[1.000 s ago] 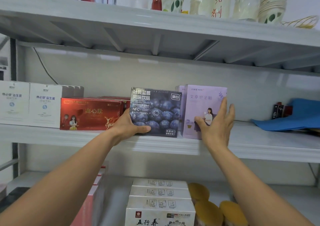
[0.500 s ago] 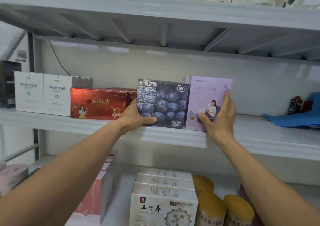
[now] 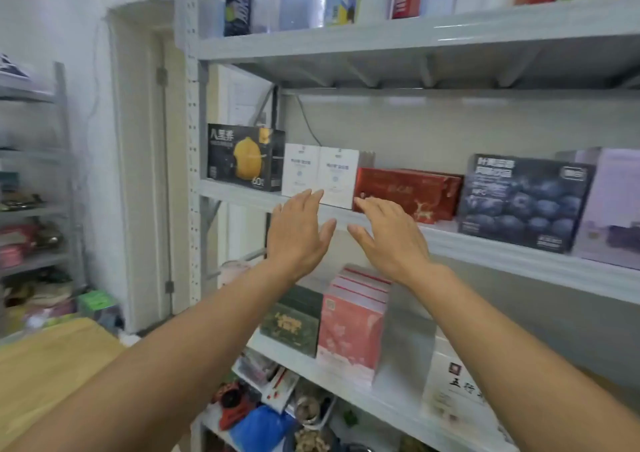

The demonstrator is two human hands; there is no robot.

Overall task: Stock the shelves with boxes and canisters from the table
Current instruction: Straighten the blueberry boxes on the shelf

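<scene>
Both hands, left hand point(image 3: 298, 233) and right hand point(image 3: 388, 240), hover empty, fingers spread; the glossy red cardboard box point(image 3: 408, 193) stands at two o'clock, the dark blueberry-printed box point(image 3: 523, 202) beyond.

Grey metal shelf point(image 3: 491, 247) with black box point(image 3: 242, 155), white boxes point(image 3: 320, 174), red box point(image 3: 408, 193), blueberry box point(image 3: 523, 202).

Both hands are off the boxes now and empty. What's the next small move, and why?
Probably turn back left to the wooden table for another item: the left hand and right hand are open and empty, and the blueberry drink box already stands on the middle shelf.
</scene>
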